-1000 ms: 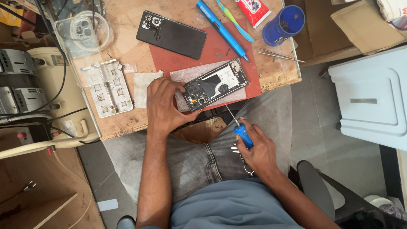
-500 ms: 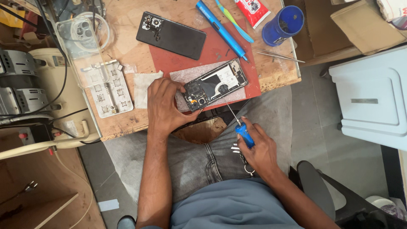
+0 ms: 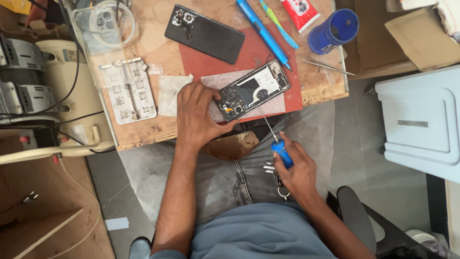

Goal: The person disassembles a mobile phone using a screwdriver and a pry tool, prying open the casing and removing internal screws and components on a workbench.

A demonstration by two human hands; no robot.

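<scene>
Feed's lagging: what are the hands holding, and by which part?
Right hand grips the screwdriver by its blue handle; left hand pins the opened phone at its camera end.

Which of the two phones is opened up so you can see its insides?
The opened phone under the left hand, lying on the red mat. The other, a black phone, lies higher up, closed, showing only its back and cameras.

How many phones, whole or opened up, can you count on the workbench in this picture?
2. An opened phone lies on the red mat, steadied by the left hand. A black phone lies face down behind it. More may be hidden off frame.
</scene>
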